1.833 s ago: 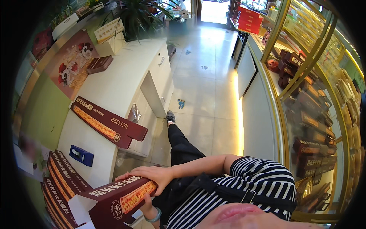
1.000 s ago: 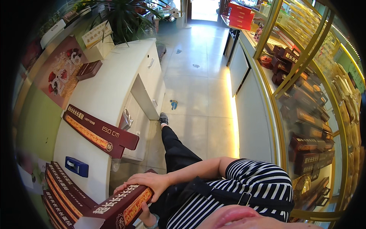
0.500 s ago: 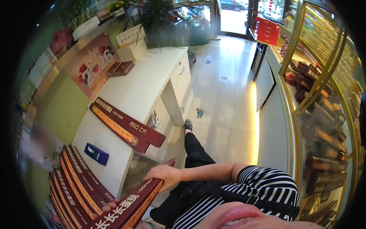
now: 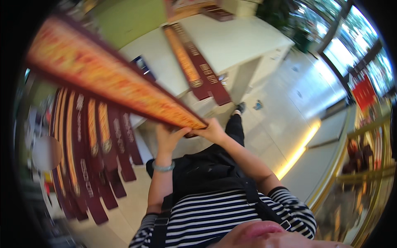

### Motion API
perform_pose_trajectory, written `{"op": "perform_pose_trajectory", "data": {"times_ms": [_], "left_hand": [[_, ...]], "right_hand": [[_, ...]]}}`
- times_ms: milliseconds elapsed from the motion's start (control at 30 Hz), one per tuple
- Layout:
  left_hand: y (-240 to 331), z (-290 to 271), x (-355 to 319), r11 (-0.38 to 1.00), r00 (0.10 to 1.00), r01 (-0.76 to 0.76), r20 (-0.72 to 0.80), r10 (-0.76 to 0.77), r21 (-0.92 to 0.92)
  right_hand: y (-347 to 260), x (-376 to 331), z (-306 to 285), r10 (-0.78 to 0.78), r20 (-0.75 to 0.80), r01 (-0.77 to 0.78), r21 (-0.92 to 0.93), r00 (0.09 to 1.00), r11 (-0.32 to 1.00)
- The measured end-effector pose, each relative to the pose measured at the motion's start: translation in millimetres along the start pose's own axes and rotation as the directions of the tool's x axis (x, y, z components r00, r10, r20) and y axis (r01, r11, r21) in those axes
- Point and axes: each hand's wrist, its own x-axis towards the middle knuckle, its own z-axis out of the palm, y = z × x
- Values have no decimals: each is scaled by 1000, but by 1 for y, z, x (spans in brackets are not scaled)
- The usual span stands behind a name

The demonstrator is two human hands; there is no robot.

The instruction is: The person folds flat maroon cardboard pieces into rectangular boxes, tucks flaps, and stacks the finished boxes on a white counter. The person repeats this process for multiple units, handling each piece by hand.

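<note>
A long narrow maroon cardboard box [image 4: 111, 78] slants up from my hands toward the upper left, its orange food-picture side facing me. My left hand [image 4: 166, 139], below a pale bangle, grips the box near its closest end, with the thumb along the lower edge. My right hand [image 4: 213, 131] closes on that same end from the right, fingers partly hidden. Beyond the hands, a flat maroon carton [image 4: 194, 62] of the same pattern lies on the white desk [image 4: 244, 41]. A dark blue tool [image 4: 143, 67], partly covered by the box, sits on the desk too.
Several more long maroon cartons [image 4: 89, 153] lie fanned out at the left, their ends jutting past the desk. A small dark maroon box [image 4: 217, 13] rests at the desk's far side. On the right runs a glass display case [image 4: 351, 194] with gold framing.
The view has swung left. The box has been lifted from the lower left and turned, so its picture side now shows. Both hands have come together at its near end.
</note>
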Motion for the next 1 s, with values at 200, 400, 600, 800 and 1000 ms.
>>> {"op": "perform_pose_trajectory", "data": {"times_ms": [200,400,600,800,1000], "left_hand": [[64,15,28,948,992,-111,-28,125,299],[122,15,33,950,969,-199,-95,227,240],[112,19,32,945,957,-217,-139,256,244],[92,8,44,977,989,-146,-6,149,155],[8,-6,8,923,991,122,12,-136,365]], "right_hand": [[65,0,17,42,55,-48,106,998,993],[147,-6,23,142,113,-147,36,983,988],[115,-14,21,-87,155,107,-126,984,986],[27,-3,20,68,69,-72,58,995,996],[-12,12,17,-40,-56,52,231,998,972]]}}
